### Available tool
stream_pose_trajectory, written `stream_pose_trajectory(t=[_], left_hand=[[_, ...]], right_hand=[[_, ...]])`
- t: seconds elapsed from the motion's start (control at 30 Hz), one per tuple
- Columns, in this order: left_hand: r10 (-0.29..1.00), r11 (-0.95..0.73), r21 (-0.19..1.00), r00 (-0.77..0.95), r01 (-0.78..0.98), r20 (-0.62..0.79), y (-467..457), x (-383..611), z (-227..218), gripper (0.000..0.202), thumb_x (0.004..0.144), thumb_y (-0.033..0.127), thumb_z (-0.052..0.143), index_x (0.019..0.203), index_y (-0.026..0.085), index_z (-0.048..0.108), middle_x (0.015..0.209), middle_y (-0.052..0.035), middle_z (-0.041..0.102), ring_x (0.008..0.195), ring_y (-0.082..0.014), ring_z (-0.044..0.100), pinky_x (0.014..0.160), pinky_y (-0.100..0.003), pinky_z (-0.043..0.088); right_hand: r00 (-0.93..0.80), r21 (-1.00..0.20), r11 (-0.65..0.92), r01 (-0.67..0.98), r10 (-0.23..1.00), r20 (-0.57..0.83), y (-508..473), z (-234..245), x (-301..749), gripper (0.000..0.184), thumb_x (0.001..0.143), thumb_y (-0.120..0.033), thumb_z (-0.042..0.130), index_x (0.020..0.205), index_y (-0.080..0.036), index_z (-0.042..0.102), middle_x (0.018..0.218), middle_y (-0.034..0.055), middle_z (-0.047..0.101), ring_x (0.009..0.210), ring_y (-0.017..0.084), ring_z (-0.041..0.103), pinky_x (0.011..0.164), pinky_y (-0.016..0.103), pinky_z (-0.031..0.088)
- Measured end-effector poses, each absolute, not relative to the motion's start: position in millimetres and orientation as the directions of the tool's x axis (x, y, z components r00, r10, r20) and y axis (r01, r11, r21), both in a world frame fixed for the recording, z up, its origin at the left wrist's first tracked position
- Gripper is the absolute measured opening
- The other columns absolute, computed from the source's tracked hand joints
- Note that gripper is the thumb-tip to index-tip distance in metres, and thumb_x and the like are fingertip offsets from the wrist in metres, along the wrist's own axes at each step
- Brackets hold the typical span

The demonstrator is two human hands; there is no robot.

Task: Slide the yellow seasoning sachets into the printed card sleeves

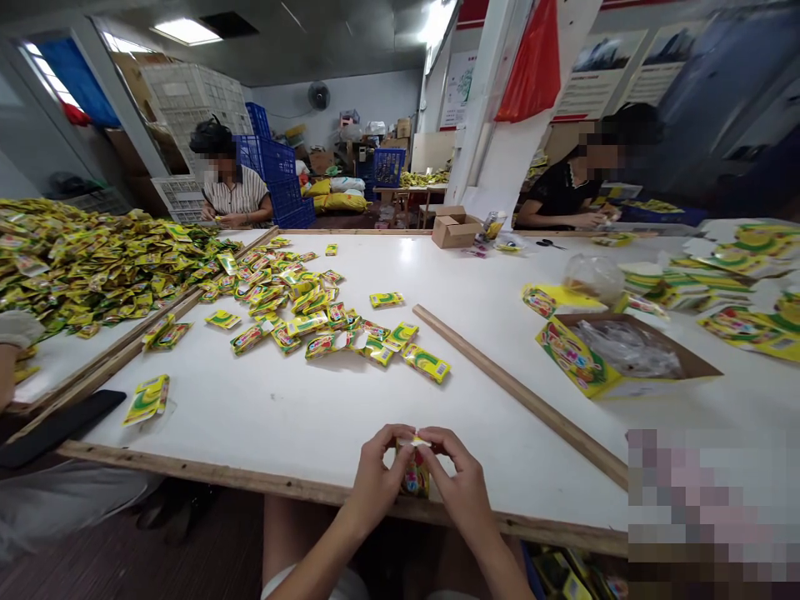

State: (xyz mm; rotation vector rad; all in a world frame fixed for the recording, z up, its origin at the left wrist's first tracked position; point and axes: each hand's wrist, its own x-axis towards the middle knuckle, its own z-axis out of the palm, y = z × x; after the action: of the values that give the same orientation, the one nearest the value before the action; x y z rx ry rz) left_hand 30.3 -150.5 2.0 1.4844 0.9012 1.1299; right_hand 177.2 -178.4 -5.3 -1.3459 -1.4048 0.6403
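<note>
My left hand [377, 475] and my right hand [459, 483] meet at the near edge of the white table [300, 408]. Both pinch the top of one small yellow sachet [413, 475], which hangs upright between them. Fingers of both hands are closed on it. A loose scatter of the same yellow sachets [312, 317] lies on the table beyond my hands, about an arm's length away. One sachet [147, 398] lies alone at the near left.
A big heap of sachets [81, 258] fills the left table. A wooden strip [518, 392] runs diagonally right of my hands. An open printed carton [618, 354] stands at right. Two people sit at the far side. A black flat object [56, 425] lies at left.
</note>
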Motion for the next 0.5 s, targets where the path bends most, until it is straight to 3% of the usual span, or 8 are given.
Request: stream_pose_trajectory(t=[0.23,0.5], left_hand=[[0.973,-0.099,0.995,0.204,-0.032,0.104,-142.7,37.4,4.8,0.011,0.084,0.025,0.058,0.086,0.015,0.063,0.079,-0.0034,0.067,0.074,-0.0164,0.060,0.069,-0.026,0.047],[0.974,-0.079,0.996,0.211,-0.030,0.083,-143.4,32.5,-5.4,0.016,0.086,0.028,0.059,0.088,0.015,0.067,0.082,-0.0051,0.069,0.079,-0.0187,0.063,0.074,-0.029,0.048]], right_hand=[[0.228,-0.926,0.102,0.364,0.954,0.195,-169.9,1.4,175.2,0.024,0.084,-0.042,0.058,0.088,-0.019,0.064,0.076,0.0033,0.066,0.071,0.019,0.062,0.069,0.029,0.050],[0.209,-0.943,0.110,0.315,0.961,0.182,-173.2,1.8,177.5,0.026,0.085,-0.044,0.058,0.086,-0.019,0.066,0.083,0.0054,0.069,0.076,0.020,0.064,0.070,0.029,0.051]])
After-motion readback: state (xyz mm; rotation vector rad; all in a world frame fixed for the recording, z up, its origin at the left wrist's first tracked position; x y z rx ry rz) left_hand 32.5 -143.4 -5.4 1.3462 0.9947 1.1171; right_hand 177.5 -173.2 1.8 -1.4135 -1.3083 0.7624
